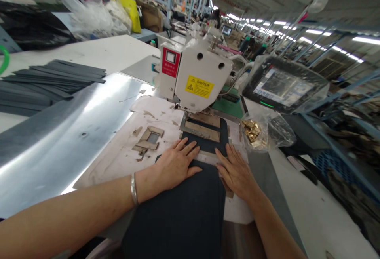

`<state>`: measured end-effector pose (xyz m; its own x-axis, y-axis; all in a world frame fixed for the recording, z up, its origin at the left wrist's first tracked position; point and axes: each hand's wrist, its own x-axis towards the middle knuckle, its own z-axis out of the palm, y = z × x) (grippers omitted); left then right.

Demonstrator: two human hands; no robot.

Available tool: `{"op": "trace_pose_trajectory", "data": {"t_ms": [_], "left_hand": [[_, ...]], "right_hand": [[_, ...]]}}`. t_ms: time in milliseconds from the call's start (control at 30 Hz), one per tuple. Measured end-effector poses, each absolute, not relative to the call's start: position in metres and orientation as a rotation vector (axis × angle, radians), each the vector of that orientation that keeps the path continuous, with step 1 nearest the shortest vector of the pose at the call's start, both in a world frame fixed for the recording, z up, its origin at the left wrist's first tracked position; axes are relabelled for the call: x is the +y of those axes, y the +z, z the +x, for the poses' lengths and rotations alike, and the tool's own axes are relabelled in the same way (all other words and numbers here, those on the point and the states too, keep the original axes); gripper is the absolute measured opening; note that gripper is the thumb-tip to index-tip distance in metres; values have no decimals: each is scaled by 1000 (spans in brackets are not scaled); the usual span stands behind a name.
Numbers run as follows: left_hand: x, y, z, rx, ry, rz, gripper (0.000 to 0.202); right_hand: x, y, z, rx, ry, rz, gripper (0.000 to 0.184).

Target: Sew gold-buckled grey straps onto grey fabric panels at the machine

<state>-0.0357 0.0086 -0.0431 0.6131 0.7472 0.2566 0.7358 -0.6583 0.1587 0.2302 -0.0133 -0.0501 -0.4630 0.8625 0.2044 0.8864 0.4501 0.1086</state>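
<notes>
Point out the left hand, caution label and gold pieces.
Left hand [175, 164], head view: back of the hand.
Caution label [199, 86], head view: yellow face.
Gold pieces [252, 130], head view: middle of the heap.

The panels [181, 211] are dark blue-grey, the machine [204, 63] white, its caution label [199, 86] yellow.

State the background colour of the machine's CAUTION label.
The CAUTION label is yellow, shown best in the head view.

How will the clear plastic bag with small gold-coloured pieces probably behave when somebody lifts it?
The clear plastic bag would probably sag, as its film looks wrinkled. Its shiny gold-coloured pieces look metallic, so it may feel heavy for its size. They bunch at one end, likely pulling it down there.
</notes>
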Motion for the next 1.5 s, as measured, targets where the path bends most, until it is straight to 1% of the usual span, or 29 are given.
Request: {"op": "trace_pose_trajectory", "data": {"t_ms": [300,533,1133,1267,1500], "left_hand": [[4,-42,-34,1334,444,2780,61],[3,-46,-36,1357,478,2780,60],[12,-50,-37,1314,523,2790,57],[10,-45,-36,1325,498,2786,56],[5,-29,-34,1377,390,2762,52]], "right_hand": [[-19,-46,222,-2511,-312,-1505,44],[-21,-39,214,-2515,-384,-1549,42],[-23,-27,206,-2470,-329,-1672,38],[-23,-27,205,-2500,-318,-1682,38],[-22,-29,206,-2554,-427,-1599,39]]}}
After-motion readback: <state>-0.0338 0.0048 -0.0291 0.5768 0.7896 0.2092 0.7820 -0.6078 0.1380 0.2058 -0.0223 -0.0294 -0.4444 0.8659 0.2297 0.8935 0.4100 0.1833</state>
